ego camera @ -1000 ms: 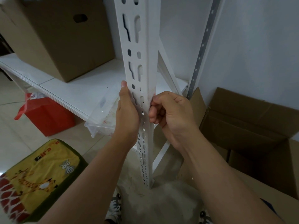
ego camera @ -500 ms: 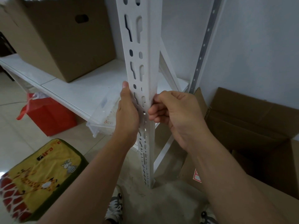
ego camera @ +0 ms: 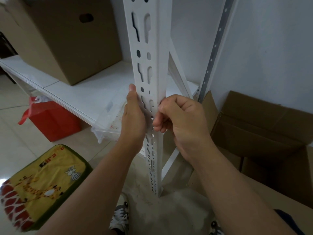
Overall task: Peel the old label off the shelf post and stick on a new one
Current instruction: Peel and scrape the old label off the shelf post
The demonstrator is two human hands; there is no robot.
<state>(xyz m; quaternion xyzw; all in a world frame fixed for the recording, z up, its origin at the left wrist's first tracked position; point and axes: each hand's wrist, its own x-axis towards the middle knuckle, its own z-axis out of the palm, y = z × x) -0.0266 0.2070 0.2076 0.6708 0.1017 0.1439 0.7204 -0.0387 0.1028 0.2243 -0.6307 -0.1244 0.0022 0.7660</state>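
Note:
The white slotted shelf post rises through the middle of the view. My left hand clasps its left edge, thumb pointing up along the front face. My right hand is curled at the post's front corner, with the fingertips pinched against the metal. A small white label edge shows between those fingertips. It is hard to tell apart from the white post, and my hands hide the rest of it.
A white shelf board carries a large cardboard box and an overhanging clear plastic tray. A red bag and a yellow cushion lie on the floor at left. Open cardboard boxes stand at right against the wall.
My right hand's fingers have shifted slightly against the post's corner. My left hand stays where it was on the post.

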